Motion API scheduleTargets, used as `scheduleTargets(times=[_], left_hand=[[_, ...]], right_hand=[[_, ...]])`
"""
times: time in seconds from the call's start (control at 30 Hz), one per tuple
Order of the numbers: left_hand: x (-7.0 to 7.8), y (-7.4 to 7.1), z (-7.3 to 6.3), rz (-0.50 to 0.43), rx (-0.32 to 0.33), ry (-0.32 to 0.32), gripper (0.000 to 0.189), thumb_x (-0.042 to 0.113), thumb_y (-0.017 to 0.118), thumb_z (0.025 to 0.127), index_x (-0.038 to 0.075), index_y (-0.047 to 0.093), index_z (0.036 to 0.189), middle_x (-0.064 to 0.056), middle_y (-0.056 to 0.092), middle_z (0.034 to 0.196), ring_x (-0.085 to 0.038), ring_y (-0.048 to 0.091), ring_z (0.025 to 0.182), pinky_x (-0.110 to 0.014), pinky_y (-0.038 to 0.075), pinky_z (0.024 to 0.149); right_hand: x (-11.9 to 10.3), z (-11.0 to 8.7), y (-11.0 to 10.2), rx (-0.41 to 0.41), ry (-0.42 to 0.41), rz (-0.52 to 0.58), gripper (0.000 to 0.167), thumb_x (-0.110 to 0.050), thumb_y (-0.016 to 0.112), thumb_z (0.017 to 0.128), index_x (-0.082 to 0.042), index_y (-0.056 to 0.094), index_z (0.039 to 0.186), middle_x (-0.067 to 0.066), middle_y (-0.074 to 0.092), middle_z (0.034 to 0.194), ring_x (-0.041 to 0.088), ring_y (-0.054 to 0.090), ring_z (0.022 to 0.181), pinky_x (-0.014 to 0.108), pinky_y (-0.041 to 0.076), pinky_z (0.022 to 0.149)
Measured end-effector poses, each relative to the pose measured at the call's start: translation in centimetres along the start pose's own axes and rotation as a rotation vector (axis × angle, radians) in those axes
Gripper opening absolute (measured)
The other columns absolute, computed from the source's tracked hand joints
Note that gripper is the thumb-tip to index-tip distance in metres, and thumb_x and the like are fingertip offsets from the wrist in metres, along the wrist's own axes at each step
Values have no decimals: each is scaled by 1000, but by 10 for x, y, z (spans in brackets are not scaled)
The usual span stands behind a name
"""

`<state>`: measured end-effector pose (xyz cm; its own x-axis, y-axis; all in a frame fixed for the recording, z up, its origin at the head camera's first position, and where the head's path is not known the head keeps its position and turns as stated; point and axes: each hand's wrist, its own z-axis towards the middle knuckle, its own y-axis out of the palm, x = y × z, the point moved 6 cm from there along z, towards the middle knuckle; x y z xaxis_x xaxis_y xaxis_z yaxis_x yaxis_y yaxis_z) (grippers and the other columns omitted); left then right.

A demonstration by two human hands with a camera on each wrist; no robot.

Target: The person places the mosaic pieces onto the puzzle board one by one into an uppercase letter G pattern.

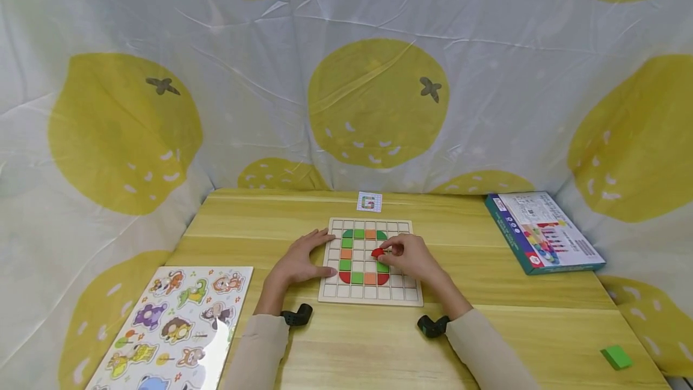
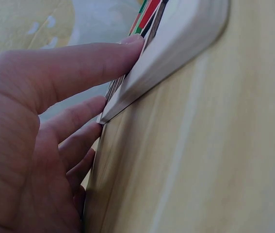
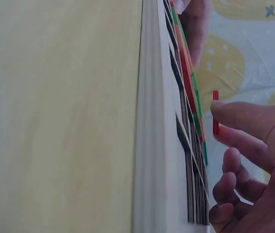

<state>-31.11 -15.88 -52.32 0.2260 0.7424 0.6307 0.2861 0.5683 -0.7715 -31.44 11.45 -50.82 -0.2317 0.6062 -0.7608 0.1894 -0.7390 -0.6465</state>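
A wooden grid board (image 1: 331,291) lies on the table, with green, orange and red tiles set in a ring of its cells. Between thumb and index finger, my right hand (image 1: 409,256) pinches a thin red tile (image 1: 378,252) above the ring's right side. In the right wrist view, the red tile (image 3: 216,119) is edge-on, apart from the board (image 3: 152,145), and the other fingers curl loosely. My left hand (image 1: 299,260) rests at the board's left edge, thumb and fingers spread. The left wrist view shows the thumb (image 2: 103,60) touching the board's rim (image 2: 176,46).
Behind the board lies a small pattern card (image 1: 369,202). An animal puzzle board (image 1: 178,306) is at front left, a flat game box (image 1: 547,230) at back right. A green block (image 1: 616,357) sits near the right edge. A lemon-print curtain (image 1: 260,77) surrounds the table (image 1: 368,342).
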Motion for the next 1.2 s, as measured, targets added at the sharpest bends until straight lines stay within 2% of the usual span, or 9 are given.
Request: scheduleTargets(times=[0.27, 0.87, 1.03, 1.2], left_hand=[[2, 1, -1, -1, 5, 6, 85, 44, 83, 80, 28, 48, 155, 4, 31, 170, -36, 19, 159, -68, 22, 123], [2, 1, 0, 2, -1, 5, 84, 42, 83, 79, 27, 49, 155, 4, 31, 170, -33, 18, 160, -65, 20, 125], [1, 1, 0, 2, -3, 3, 85, 43, 83, 79, 27, 48, 155, 4, 30, 170, -35, 18, 160, -66, 20, 125], [1, 1, 0, 2, -6, 7, 86, 44, 83, 79, 27, 48, 156, 3, 30, 170, -35, 18, 160, -66, 20, 125]], right_hand=[[-3, 7, 12, -12, 7, -9, 17, -21, 85, 86, -15, 81, 101, -2, 58, 75, 14, 51, 72, 25, 41, 64], [-6, 7, 17, -17, 9, -37, 18, -21, 84, 87, -14, 81, 103, -2, 58, 74, 14, 49, 70, 27, 41, 66], [-2, 4, 13, -9, 32, -2, 17, -22, 82, 89, -15, 79, 104, -1, 59, 77, 15, 50, 72, 26, 42, 65], [6, -1, -1, 23, 52, 28, 17, -22, 79, 92, -13, 78, 107, 0, 58, 80, 15, 51, 73, 26, 41, 65]])
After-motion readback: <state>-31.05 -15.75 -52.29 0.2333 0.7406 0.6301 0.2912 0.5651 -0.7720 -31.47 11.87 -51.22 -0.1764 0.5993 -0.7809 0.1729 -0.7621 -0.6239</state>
